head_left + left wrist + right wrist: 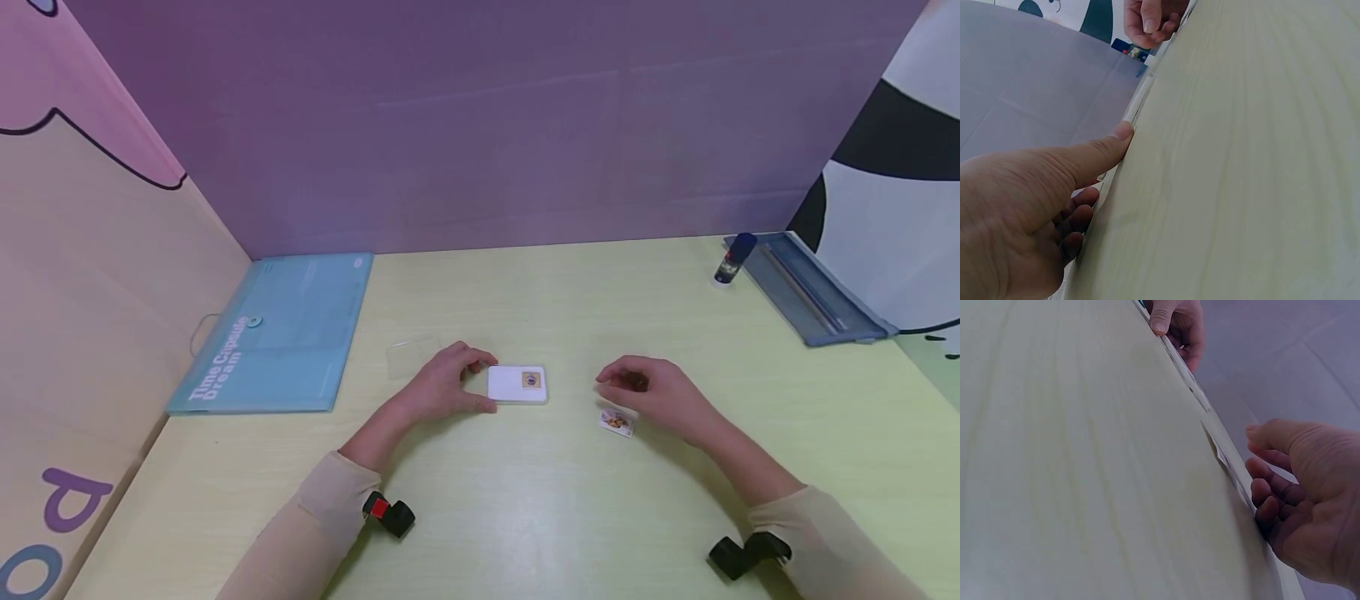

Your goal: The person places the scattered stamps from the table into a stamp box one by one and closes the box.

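Observation:
In the head view, a small white rectangular slab with rounded corners point(506, 385) lies on the table, a little square picture point(531, 380) on its right half. My left hand point(450, 382) holds its left end, thumb at the near corner and forefinger at the far one. To the right, my right hand point(652, 392) hovers with fingers loosely bent; the right wrist view shows nothing between its thumb point(1266, 430) and fingers. Just below that hand is a small picture piece point(617, 422), one edge lifted off the table in the right wrist view.
A thin clear sheet point(405, 358) lies behind my left wrist. The blue document folder point(300, 350) is at the left. At the back right a dark blue glue stick point(735, 258) stands by a blue zip pouch point(802, 292). A purple wall point(487, 125) borders the table's far side.

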The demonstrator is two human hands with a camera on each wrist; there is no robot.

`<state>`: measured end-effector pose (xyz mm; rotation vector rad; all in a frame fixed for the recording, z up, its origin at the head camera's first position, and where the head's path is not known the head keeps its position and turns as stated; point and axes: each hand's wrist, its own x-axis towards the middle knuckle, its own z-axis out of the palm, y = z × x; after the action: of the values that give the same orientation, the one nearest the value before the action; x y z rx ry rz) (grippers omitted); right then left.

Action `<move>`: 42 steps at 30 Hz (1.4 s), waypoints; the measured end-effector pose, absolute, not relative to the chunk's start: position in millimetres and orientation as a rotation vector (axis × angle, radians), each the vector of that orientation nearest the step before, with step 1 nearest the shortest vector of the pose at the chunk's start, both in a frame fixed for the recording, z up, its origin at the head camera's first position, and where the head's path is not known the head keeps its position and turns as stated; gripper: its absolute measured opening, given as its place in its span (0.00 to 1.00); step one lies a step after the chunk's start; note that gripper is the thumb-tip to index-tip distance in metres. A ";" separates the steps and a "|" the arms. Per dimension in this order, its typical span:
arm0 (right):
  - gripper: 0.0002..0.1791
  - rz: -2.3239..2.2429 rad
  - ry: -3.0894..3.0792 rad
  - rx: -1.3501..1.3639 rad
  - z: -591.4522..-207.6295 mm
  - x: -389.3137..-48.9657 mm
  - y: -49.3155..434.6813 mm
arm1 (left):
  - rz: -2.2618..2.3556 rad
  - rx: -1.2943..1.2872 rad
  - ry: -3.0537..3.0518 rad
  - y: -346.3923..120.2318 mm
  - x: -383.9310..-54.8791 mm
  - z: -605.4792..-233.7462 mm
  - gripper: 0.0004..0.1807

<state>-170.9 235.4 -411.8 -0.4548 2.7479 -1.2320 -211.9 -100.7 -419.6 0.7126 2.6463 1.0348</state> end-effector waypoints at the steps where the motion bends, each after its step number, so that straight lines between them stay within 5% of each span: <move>1: 0.10 -1.232 2.747 -0.458 -411.0 -169.7 236.5 | 1.037 0.708 2.645 -100.4 -212.4 -419.9 0.33; 42: 0.14 -1.094 2.733 -0.614 -413.4 -154.6 257.0 | 1.057 0.712 2.641 -100.4 -213.3 -421.8 0.33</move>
<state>-154.6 257.0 -413.4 -0.6136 2.7332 -1.0941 -213.3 -100.4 -421.8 0.7117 2.6412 1.0570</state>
